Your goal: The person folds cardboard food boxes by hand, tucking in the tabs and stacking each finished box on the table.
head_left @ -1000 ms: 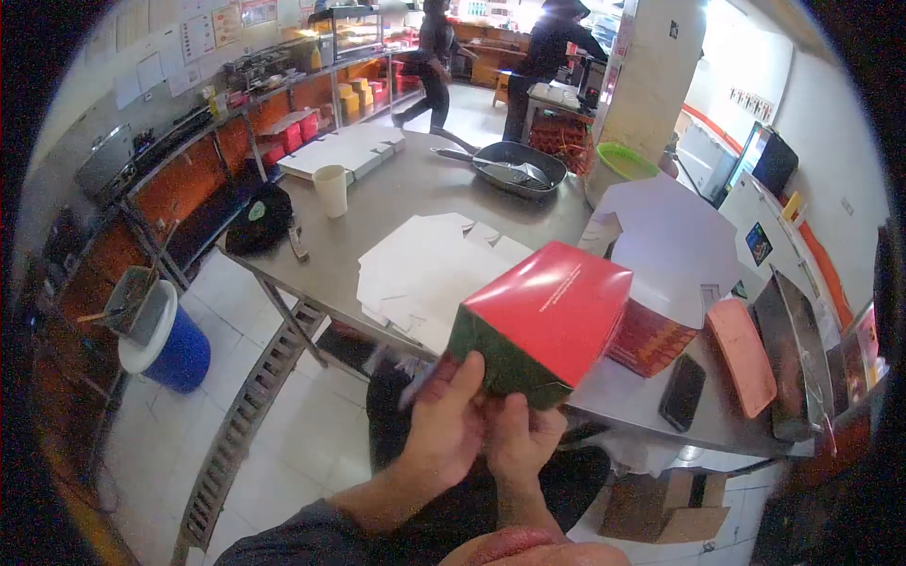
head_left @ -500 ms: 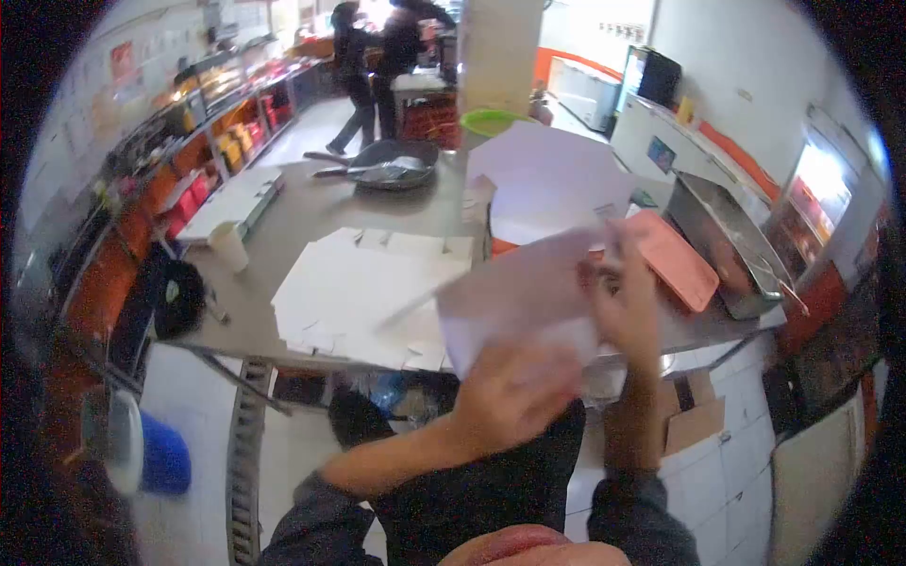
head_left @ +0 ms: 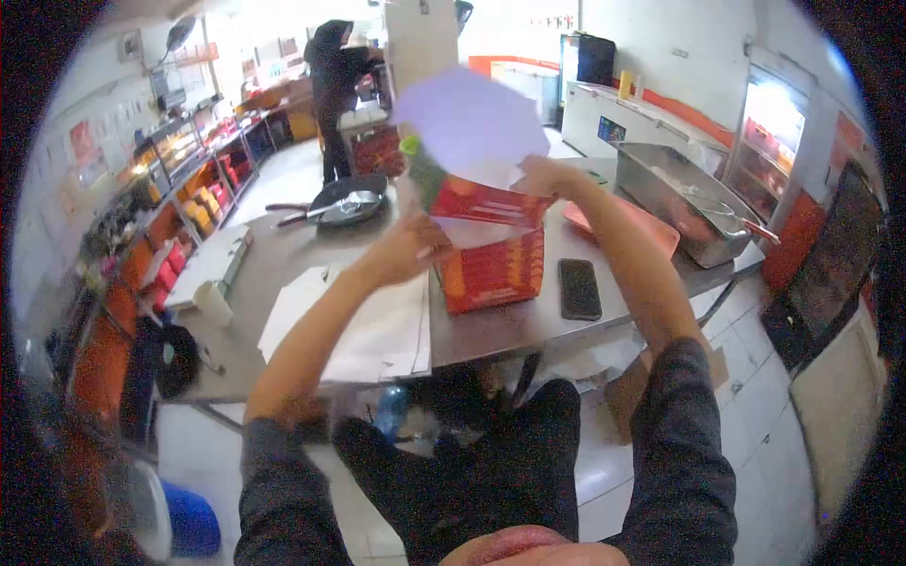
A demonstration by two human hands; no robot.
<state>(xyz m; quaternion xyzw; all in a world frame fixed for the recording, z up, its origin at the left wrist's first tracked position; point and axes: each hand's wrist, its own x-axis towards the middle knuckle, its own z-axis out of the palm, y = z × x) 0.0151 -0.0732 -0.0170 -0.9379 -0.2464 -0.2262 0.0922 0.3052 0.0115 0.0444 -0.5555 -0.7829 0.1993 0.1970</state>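
My left hand (head_left: pixel 406 249) is closed on the left edge of a red printed carton (head_left: pixel 477 209). My right hand (head_left: pixel 555 179) grips the same carton at its right side. Directly below it, a red and yellow stack of folded cartons (head_left: pixel 495 274) stands on the metal table. A large pale sheet (head_left: pixel 467 118) rises behind the carton; whether it is joined to the carton I cannot tell. White flat cardboard blanks (head_left: pixel 363 325) lie to the left, under my left forearm. A black phone (head_left: pixel 579 289) lies right of the stack.
A black pan (head_left: pixel 349 200) and a white cup (head_left: pixel 213 304) are on the metal table (head_left: pixel 283 247) at the left. A pink tray (head_left: pixel 651 224) and a deep metal tray (head_left: pixel 694 203) stand at the right. A co-worker (head_left: pixel 332 94) in dark clothes stands far back.
Both hands have moved up and away from me, raising the carton from above the table's front edge. The red stack and phone now show. One of the two people behind is no longer visible.
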